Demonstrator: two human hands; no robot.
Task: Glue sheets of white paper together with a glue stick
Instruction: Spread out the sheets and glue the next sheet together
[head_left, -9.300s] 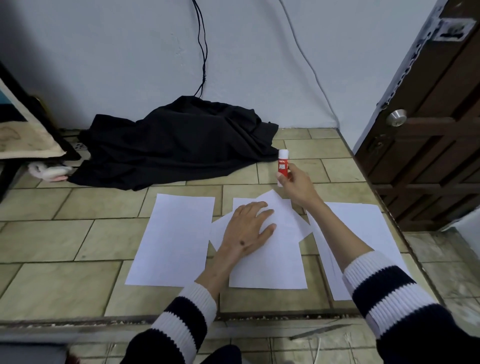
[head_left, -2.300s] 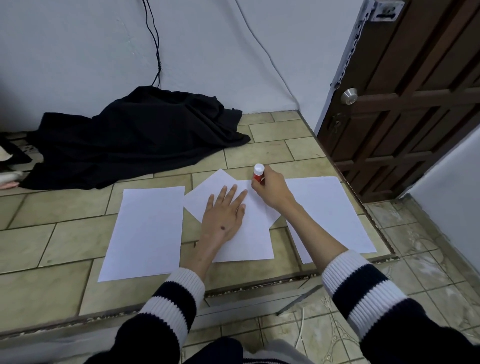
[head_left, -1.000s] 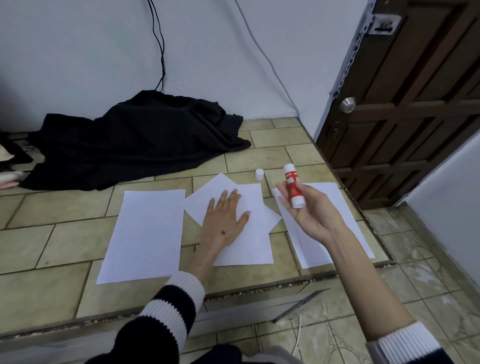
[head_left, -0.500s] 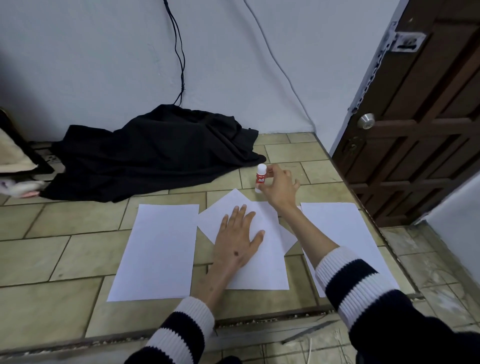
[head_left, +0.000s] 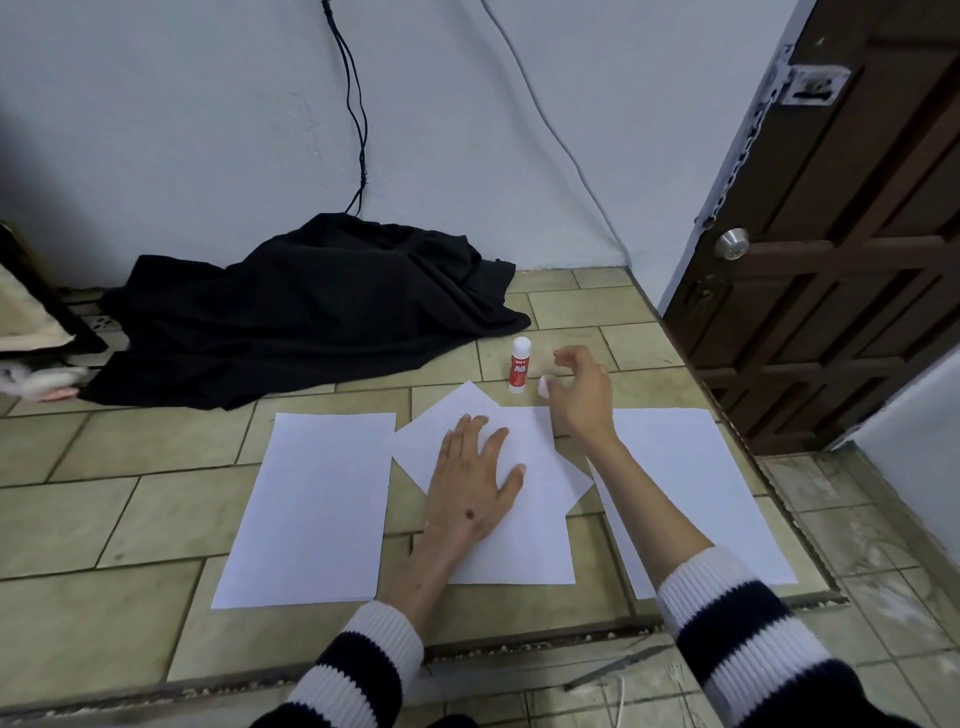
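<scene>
Single white sheet (head_left: 311, 506) lies leftmost on the tiles. Left hand (head_left: 475, 486) flat, fingers spread, pressing overlapped middle sheets (head_left: 524, 519). Glue stick (head_left: 519, 365) upright just beyond them. Right hand (head_left: 582, 392) beside it, fingers loosely apart, not touching. Another sheet (head_left: 691, 483) right.

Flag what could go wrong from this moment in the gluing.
1. The glue stick stands upright on the tile beside the open right hand; a careless move of that hand could topple it.
2. The left hand presses the overlapped sheets flat; lifting too soon may let them shift before the glue sets.
3. The black cloth lies near the stick; a rolling stick could smear it.
</scene>
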